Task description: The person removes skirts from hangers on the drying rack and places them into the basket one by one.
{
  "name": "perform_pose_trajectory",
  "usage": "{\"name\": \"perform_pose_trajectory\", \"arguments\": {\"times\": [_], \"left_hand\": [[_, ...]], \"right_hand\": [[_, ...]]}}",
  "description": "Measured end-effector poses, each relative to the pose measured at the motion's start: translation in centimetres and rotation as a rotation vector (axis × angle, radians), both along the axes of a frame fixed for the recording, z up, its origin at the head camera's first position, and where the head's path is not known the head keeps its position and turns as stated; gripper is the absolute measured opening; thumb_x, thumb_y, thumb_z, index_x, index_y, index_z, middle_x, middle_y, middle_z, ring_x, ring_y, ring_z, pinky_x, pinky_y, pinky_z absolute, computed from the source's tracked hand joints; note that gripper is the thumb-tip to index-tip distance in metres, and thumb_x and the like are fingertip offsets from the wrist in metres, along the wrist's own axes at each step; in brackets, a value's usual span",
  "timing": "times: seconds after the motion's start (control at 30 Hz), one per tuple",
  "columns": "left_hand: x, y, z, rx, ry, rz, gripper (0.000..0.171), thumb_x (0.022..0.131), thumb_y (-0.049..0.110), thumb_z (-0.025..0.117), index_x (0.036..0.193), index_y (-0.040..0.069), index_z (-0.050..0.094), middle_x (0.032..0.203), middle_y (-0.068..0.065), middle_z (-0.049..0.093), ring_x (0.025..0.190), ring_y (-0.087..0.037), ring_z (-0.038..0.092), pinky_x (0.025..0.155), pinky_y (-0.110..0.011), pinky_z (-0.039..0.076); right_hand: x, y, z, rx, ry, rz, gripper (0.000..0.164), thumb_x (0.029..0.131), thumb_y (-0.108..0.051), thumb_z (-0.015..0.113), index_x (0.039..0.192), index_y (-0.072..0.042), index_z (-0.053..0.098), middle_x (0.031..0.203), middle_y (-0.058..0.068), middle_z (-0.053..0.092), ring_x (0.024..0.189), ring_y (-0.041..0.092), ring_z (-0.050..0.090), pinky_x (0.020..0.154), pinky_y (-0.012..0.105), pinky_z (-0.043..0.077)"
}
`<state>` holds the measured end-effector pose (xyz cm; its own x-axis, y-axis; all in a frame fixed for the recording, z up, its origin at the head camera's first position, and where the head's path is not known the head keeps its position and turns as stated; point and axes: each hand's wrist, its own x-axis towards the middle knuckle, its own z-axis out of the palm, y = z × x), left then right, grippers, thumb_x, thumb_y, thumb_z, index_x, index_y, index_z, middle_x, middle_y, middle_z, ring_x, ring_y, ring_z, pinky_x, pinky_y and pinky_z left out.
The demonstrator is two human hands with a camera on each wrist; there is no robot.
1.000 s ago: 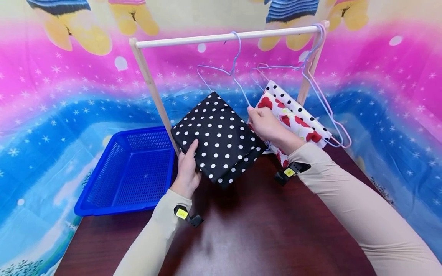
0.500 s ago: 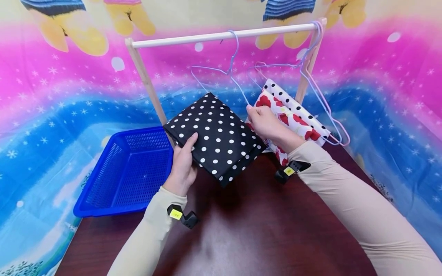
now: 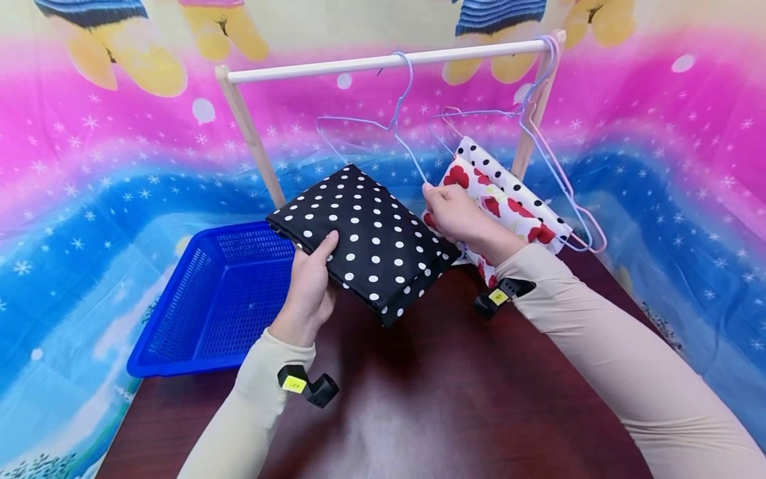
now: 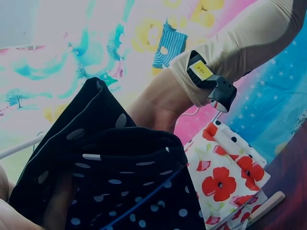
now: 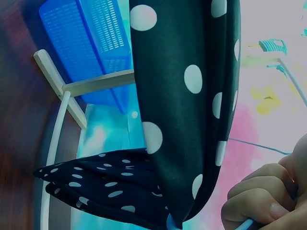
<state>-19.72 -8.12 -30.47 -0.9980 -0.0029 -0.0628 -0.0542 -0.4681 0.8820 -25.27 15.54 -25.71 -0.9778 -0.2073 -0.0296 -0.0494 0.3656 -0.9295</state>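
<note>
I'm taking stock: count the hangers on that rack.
3: one blue hanger at the middle of the rack, another blue hanger and a pink hanger near its right end. Others could be hidden.

The glossy, dark red-brown table [image 3: 467,406] here carries a blue perforated basket [image 3: 197,365] by its left edge, towards the far left corner, and a pale wooden rack [image 3: 335,66] standing across its far side.

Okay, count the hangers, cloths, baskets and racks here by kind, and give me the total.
Hangers: 3 (middle blue hanger, right blue hanger, pink hanger)
Cloths: 3 (black dotted cloth, red-flowered cloth, white dotted cloth)
Baskets: 1 (blue basket)
Racks: 1 (wooden rack)
Total: 8
</note>
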Motion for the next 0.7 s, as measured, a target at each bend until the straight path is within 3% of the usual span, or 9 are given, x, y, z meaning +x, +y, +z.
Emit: {"name": "perform_pose_trajectory", "arguments": {"times": [0.23,0.7], "left_hand": [[0.4,-0.4,0.2,0.0,0.0,0.021,0.045,0.108,0.02,0.048,0.149,0.015,0.033,0.138,-0.006,0.059,0.099,-0.005,0.073,0.091,-0.027,0.059],[0.8,-1.5,-0.3,-0.024,0.014,0.008,0.041,0.108,0.017,0.045,0.148,0.013,0.036,0.124,0.003,0.065,0.099,-0.003,0.072,0.091,-0.026,0.059]], "right_hand": [[0.0,-0.7,0.0,0.003,0.011,0.013,0.053,0.11,-0.042,0.033,0.066,-0.012,0.037,0.049,-0.004,0.031,0.04,0.012,0.028,0.041,0.026,0.023],[-0.3,-1.1,0.1,0.051,0.023,0.034,0.053,0.111,-0.043,0.031,0.067,-0.013,0.036,0.051,-0.004,0.029,0.041,0.012,0.026,0.041,0.026,0.022]]}}
